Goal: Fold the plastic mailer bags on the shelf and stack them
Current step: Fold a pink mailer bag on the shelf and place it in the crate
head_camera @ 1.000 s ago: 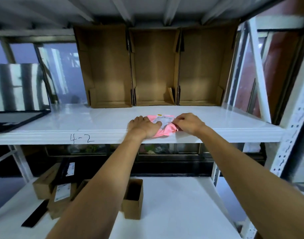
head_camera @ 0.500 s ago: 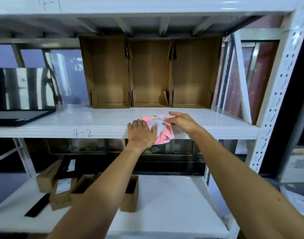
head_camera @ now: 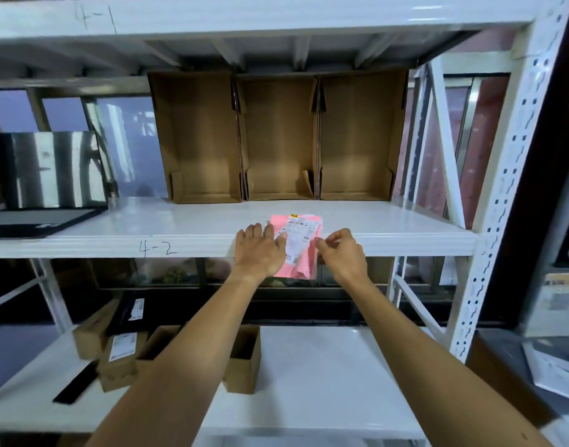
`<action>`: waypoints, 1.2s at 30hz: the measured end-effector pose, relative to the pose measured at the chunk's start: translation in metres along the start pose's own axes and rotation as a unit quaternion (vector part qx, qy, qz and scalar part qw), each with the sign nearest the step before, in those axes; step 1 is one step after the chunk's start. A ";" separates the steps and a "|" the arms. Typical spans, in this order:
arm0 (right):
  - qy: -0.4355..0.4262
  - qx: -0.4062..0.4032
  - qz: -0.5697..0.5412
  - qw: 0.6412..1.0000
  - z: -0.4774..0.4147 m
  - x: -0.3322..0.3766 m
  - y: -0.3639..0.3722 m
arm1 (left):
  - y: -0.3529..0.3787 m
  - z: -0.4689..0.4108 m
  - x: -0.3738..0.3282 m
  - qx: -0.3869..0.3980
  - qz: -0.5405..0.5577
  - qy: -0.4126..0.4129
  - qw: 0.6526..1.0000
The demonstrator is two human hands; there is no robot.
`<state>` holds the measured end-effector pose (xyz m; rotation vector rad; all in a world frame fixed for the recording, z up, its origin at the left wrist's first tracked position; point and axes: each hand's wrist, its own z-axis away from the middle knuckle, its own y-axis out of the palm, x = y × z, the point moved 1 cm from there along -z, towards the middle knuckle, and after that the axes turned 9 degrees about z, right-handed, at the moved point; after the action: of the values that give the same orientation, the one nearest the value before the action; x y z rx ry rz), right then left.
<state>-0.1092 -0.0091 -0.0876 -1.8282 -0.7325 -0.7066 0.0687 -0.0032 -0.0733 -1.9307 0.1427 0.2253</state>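
Note:
A pink plastic mailer bag [head_camera: 304, 253] with a white shipping label lies folded at the front edge of the white shelf [head_camera: 186, 227] marked 4-2, its near end hanging over the edge. My left hand [head_camera: 260, 250] lies flat on the bag's left side, fingers straight. My right hand [head_camera: 339, 253] pinches the bag's right edge between thumb and fingers.
Three open cardboard boxes [head_camera: 276, 137] stand on end against the back of the shelf. A laptop [head_camera: 44, 195] sits at the shelf's left end. The lower shelf holds several small cardboard boxes [head_camera: 122, 350]. A white perforated upright [head_camera: 506, 188] frames the right side.
The bag has slid toward me and now overhangs the shelf edge. My right hand moved from on top of the bag to its right edge and pinched it. The view rose.

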 end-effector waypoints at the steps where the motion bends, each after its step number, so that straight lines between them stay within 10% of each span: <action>1: 0.020 0.023 -0.076 0.997 -0.001 -0.001 0.002 | 0.000 0.000 0.000 -0.001 0.000 0.002 1.000; 12: 0.030 0.114 -0.179 0.977 0.011 -0.010 0.002 | 0.008 0.010 0.010 -0.018 0.037 0.054 0.998; 22: 0.057 0.136 -0.213 0.966 0.031 -0.052 0.006 | 0.052 0.071 0.024 -0.276 0.208 0.129 0.929; 28: 0.082 0.187 -0.214 0.955 0.053 -0.085 0.012 | 0.103 0.090 0.030 0.009 0.511 -0.064 0.857; 36: 0.134 0.224 -0.185 0.948 0.089 -0.141 0.021 | 0.146 0.129 0.027 0.081 0.521 -0.101 0.844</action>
<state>-0.1727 0.0441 -0.2339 -1.1666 -0.9739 -0.9223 0.0535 0.0643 -0.2574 -1.4652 1.0387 1.0930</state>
